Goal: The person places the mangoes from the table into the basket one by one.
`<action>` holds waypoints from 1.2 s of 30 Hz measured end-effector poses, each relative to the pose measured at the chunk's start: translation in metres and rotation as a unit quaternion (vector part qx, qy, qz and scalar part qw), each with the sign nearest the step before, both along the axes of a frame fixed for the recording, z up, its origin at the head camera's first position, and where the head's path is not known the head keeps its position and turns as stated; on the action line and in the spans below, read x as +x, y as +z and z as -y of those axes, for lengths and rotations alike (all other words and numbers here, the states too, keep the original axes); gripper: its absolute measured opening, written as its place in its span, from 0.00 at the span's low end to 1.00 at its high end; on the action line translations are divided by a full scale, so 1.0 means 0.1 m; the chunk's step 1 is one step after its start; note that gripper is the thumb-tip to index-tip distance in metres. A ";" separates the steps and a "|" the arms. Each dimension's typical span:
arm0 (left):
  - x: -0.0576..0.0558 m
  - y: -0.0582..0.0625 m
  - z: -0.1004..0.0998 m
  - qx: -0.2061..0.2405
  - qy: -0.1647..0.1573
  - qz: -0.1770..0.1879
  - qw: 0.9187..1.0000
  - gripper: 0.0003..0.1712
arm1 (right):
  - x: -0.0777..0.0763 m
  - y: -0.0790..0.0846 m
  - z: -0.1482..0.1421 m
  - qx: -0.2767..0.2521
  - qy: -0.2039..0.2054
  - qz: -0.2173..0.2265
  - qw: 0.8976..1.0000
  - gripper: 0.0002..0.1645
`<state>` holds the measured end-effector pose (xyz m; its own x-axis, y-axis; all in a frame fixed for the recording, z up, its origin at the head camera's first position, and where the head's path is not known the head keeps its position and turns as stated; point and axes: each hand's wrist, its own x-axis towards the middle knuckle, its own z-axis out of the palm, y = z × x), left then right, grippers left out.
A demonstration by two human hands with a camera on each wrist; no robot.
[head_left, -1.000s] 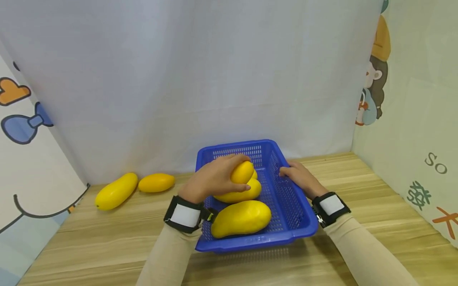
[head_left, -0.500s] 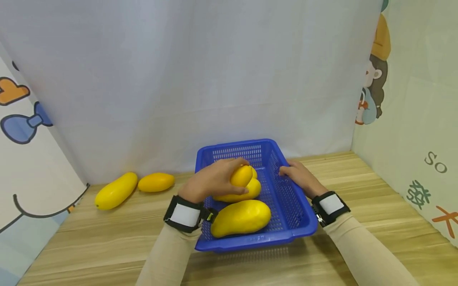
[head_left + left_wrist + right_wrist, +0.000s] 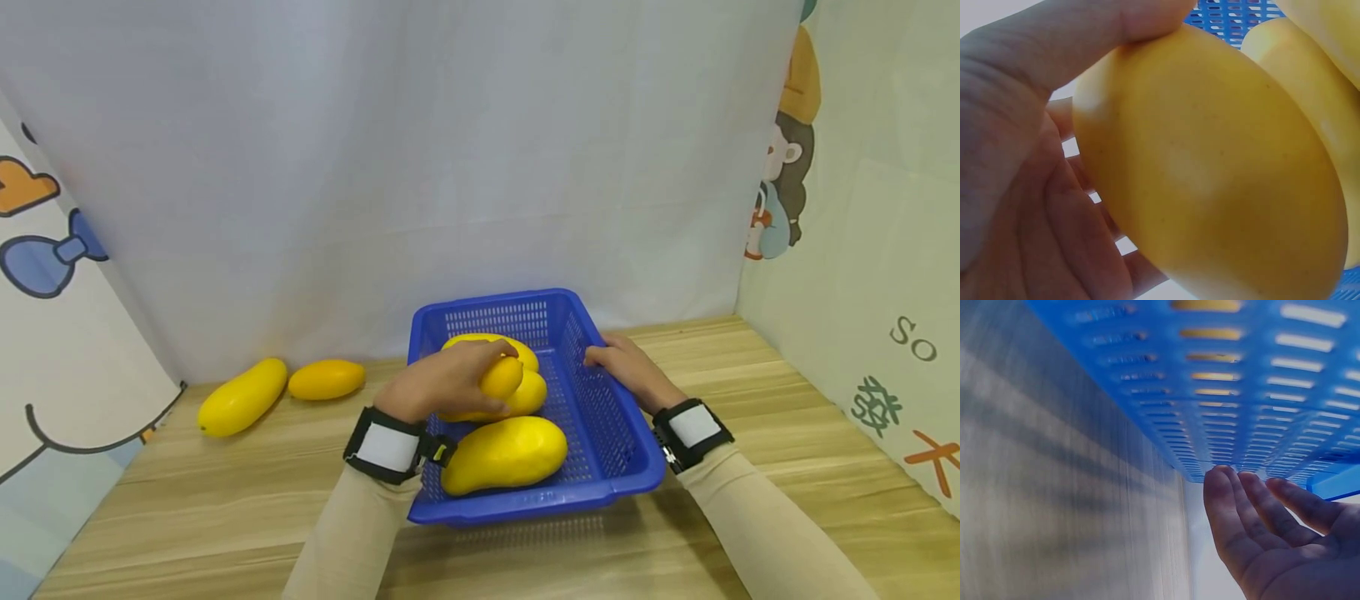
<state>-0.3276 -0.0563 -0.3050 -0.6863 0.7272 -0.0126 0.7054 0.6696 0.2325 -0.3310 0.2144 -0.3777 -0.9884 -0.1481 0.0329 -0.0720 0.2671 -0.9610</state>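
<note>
A blue perforated plastic basket (image 3: 536, 497) stands in the middle of the head view. Over its left half, my left hand (image 3: 450, 379) grips a smooth orange-yellow mango (image 3: 501, 377); in the left wrist view the thumb lies over the mango (image 3: 1210, 162) and the fingers are behind it. Large yellow papaya-like fruits lie in the basket: one at the front (image 3: 506, 457), one under the held mango (image 3: 529, 393), one at the back (image 3: 517, 348). My right hand (image 3: 630, 371) holds the basket's right rim, thumb inside, fingers (image 3: 1219, 500) against the outer wall.
On the wooden table (image 3: 247, 508), left of the basket, lie a long yellow fruit (image 3: 243, 397) and a smaller orange-yellow one (image 3: 327, 380). A pale cloth (image 3: 450, 150) hangs behind, and a printed panel (image 3: 862, 250) stands at the right.
My left hand has moved slightly down and toward me with the mango, so the back fruit shows more. The right hand stays on the rim.
</note>
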 end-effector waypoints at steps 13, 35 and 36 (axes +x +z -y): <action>0.00 -0.03 0.00 -0.027 -0.008 0.003 1.000 0.37 | 0.00 -0.02 -0.01 -0.003 0.001 0.006 1.000 0.23; -0.01 -0.06 0.00 -0.052 -0.010 0.034 0.998 0.36 | 0.00 -0.01 -0.01 -0.007 0.004 -0.001 1.000 0.22; -0.01 -0.06 0.00 -0.054 -0.010 0.035 0.998 0.36 | -0.01 -0.02 -0.01 -0.006 0.004 -0.001 1.000 0.22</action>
